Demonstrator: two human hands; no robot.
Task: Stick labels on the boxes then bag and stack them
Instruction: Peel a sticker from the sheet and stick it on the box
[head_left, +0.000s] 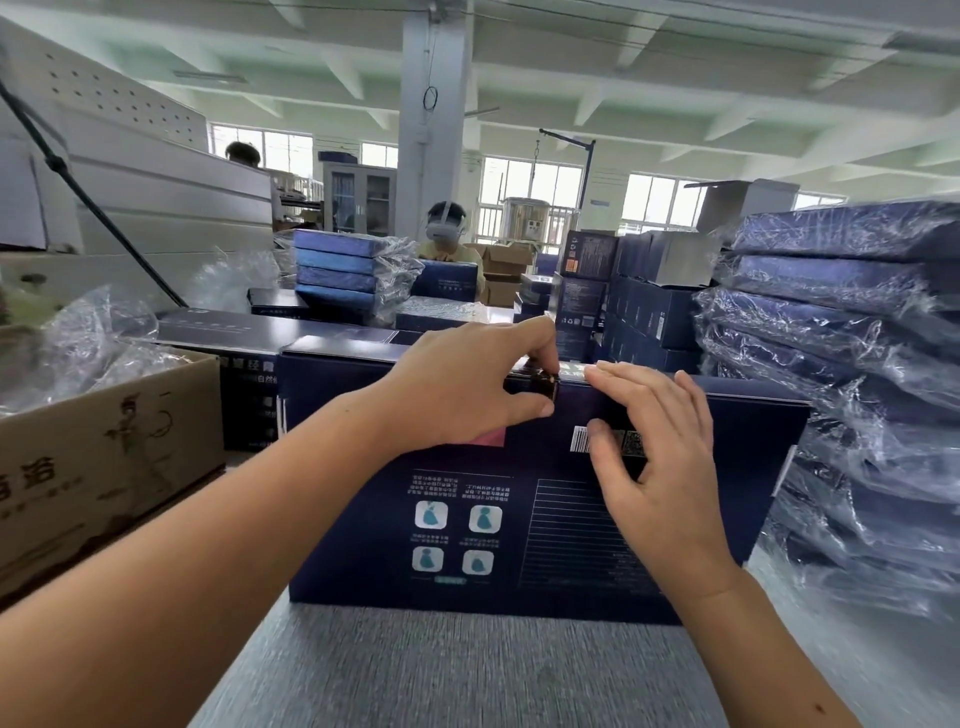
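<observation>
Navy cardboard box upright on grey desk, left hand pinching small dark label onto its top edge, right hand flat against it; labelling looks mid-step, bagging and stacking pending, clear-bagged stack of boxes done alongside.

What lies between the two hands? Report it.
Head view: a small dark label on the blue box's top edge, pinched by the left hand; the right hand rests beside it.

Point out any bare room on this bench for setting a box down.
Bare: the grey tabletop in front of the blue box, between the cardboard carton on the left and the bagged stack on the right. Crowded: behind the box, with more boxes.
</observation>
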